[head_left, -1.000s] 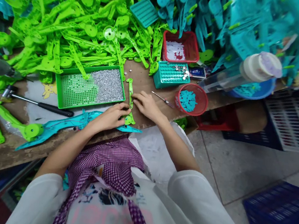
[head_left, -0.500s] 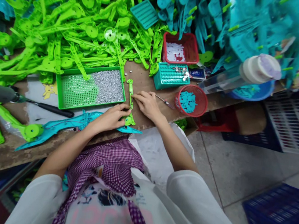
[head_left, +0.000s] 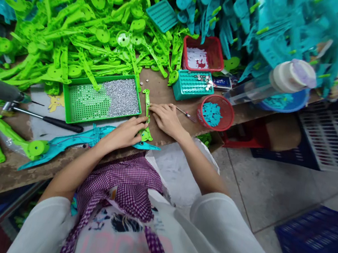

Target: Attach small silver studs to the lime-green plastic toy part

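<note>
Head view: slim green part (head_left: 147, 99) on the counter (head_left: 159, 85); left hand (head_left: 128, 131) bent over its lower end, right hand (head_left: 167, 120) fingertips at its side, firmness of grip impossible to tell; probably best steadied flat; mind teal piece (head_left: 66, 142) beneath left forearm (head_left: 76, 168), screwdriver-like tool (head_left: 185, 113) beside right hand

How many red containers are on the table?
2: a bin of white pieces behind the teal box, and a round basket of blue pieces right of the right hand. Others could be hidden under the green pile.
</note>
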Demonstrator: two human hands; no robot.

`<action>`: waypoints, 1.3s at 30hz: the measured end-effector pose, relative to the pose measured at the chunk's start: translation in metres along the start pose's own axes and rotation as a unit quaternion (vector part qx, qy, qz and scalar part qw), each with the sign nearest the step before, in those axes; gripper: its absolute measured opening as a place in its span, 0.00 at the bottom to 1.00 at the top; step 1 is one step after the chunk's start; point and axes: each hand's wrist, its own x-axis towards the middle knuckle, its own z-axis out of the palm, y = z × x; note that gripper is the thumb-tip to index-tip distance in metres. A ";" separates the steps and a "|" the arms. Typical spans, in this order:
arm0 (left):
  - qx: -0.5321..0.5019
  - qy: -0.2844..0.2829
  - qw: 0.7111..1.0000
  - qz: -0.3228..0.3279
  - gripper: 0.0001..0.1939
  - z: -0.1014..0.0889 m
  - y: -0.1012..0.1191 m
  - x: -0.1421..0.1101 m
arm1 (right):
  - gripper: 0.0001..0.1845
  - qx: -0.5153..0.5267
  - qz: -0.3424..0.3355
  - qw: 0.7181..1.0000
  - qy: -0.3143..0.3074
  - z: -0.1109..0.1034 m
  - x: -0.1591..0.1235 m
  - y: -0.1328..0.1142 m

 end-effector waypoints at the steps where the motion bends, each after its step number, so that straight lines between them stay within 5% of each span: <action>1: 0.001 -0.002 1.000 0.000 0.22 -0.001 0.001 0.000 | 0.21 0.003 0.004 1.000 0.003 0.001 0.000 -0.001; 13: -0.013 -0.003 1.000 -0.007 0.22 -0.001 0.000 -0.002 | 0.14 0.167 0.070 0.978 0.102 0.008 -0.021 -0.013; 18: -0.028 0.010 1.000 -0.006 0.22 0.002 -0.003 -0.001 | 0.12 0.186 0.096 0.976 0.055 0.009 -0.033 -0.024; 30: -0.048 0.011 0.999 -0.013 0.24 -0.004 0.001 -0.003 | 0.10 0.197 0.102 0.974 -0.046 -0.004 -0.011 -0.018; 39: -0.038 -0.005 0.999 0.015 0.16 -0.002 -0.004 -0.001 | 0.10 0.185 0.099 0.973 -0.096 -0.014 -0.005 -0.018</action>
